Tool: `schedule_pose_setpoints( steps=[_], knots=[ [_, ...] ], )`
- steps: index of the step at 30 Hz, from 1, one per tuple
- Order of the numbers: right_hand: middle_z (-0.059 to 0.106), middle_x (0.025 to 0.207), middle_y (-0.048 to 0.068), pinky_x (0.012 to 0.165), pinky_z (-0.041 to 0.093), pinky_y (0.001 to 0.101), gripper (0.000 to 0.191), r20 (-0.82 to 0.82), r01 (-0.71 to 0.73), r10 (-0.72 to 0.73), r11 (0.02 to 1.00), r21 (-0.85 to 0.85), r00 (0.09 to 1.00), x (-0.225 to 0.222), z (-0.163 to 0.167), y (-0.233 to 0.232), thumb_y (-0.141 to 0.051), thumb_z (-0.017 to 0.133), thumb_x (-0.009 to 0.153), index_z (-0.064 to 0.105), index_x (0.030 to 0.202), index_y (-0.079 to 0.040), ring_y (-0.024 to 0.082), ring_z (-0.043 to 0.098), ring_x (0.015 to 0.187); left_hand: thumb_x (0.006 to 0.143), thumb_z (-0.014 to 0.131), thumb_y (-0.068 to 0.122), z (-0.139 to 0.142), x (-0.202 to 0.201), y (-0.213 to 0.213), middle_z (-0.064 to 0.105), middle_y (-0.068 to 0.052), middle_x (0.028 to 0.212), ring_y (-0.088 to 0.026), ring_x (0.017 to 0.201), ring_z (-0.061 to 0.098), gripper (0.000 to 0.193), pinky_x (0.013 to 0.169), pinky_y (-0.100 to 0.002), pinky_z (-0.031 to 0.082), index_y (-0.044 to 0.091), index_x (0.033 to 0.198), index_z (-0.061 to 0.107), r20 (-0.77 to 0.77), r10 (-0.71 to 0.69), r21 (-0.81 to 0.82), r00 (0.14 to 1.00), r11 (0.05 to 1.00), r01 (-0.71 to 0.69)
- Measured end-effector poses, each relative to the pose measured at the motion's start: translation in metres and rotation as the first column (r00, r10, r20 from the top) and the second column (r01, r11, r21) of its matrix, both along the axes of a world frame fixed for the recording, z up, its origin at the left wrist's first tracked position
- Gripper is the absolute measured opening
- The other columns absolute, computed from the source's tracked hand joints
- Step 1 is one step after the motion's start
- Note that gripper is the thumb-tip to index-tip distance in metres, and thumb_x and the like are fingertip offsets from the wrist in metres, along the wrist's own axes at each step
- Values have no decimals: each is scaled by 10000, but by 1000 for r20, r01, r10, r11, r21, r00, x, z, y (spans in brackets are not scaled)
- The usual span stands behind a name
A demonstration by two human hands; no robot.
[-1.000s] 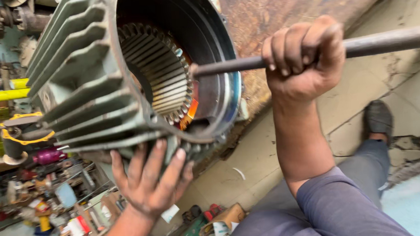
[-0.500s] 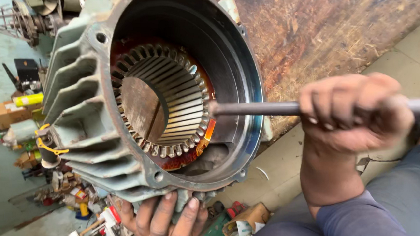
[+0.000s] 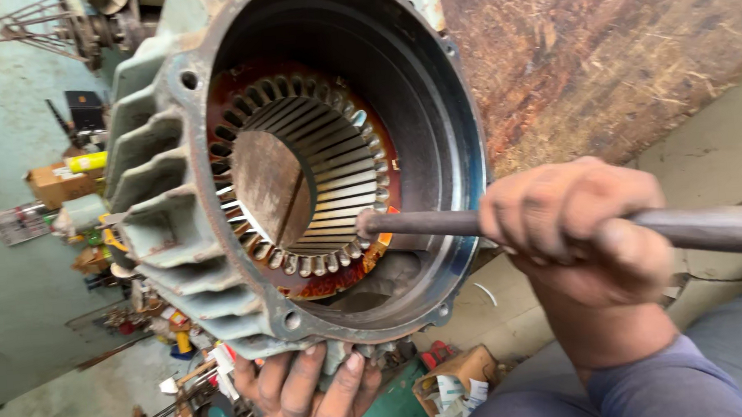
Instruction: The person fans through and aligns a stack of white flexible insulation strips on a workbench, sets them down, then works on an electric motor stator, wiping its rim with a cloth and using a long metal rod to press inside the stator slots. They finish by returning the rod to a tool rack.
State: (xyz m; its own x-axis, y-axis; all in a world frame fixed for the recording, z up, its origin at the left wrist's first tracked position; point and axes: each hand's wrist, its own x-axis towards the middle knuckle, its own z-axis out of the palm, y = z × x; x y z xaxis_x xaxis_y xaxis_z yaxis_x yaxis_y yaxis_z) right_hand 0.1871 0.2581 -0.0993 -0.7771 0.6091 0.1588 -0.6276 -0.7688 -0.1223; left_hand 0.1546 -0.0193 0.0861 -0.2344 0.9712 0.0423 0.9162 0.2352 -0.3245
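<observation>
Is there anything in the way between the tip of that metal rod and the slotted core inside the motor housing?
Nothing visible. The right hand holds the metal rod, whose tip already sits at the slotted core's lower right edge, through the open motor housing. The left hand grips the housing's bottom rim, clear of the opening.

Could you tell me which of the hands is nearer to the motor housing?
Left. The left hand grips the motor housing at its lower rim; the right hand holds the steel rod beside it.
</observation>
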Motion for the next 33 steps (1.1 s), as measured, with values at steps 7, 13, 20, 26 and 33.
schedule_pose_setpoints(
  steps=[7, 13, 20, 26, 33],
  knots=[
    [355, 516, 21, 526, 331, 384, 468, 57, -138, 135, 988, 64, 989, 11, 26, 9, -343, 623, 956, 366, 644, -108, 172, 314, 455, 946, 797, 417, 2, 2, 1, 495, -107, 1348, -340, 1302, 434, 437, 1155, -622, 241, 244, 1291, 592, -8, 16, -20, 1000, 1000, -16],
    [398, 451, 14, 464, 374, 437, 465, -43, -108, 106, 993, -53, 993, -5, 39, 11, -336, 659, 914, 437, 581, -100, 183, 369, 362, 968, 772, 413, 8, 4, 1, 460, -110, 1353, -334, 1337, 393, 443, 1135, -614, 245, 249, 1314, 550, 25, 72, -65, 997, 995, -70],
    [413, 475, 17, 479, 360, 398, 504, -45, -216, 217, 976, 10, 975, -6, 43, 21, -379, 673, 931, 407, 593, -115, 176, 347, 410, 949, 786, 403, 7, 2, 1, 474, -99, 1351, -323, 1321, 415, 444, 1127, -601, 266, 251, 1303, 566, 23, 51, -44, 998, 998, -50],
    [423, 509, 18, 515, 374, 384, 488, -72, -181, 180, 984, 4, 981, -22, 67, 34, -359, 666, 942, 397, 624, -106, 170, 367, 446, 927, 798, 390, 4, 0, 3, 500, -83, 1324, -300, 1282, 462, 427, 1134, -614, 259, 257, 1274, 588, 13, 34, -18, 999, 999, -34],
    [418, 527, 13, 535, 371, 371, 488, -94, -167, 170, 985, 37, 981, -37, 74, 38, -363, 652, 975, 395, 651, -104, 167, 366, 468, 927, 791, 375, 5, 0, 3, 508, -80, 1324, -306, 1229, 487, 417, 1117, -621, 288, 265, 1278, 592, 14, 47, -19, 999, 999, -47]
  ],
)
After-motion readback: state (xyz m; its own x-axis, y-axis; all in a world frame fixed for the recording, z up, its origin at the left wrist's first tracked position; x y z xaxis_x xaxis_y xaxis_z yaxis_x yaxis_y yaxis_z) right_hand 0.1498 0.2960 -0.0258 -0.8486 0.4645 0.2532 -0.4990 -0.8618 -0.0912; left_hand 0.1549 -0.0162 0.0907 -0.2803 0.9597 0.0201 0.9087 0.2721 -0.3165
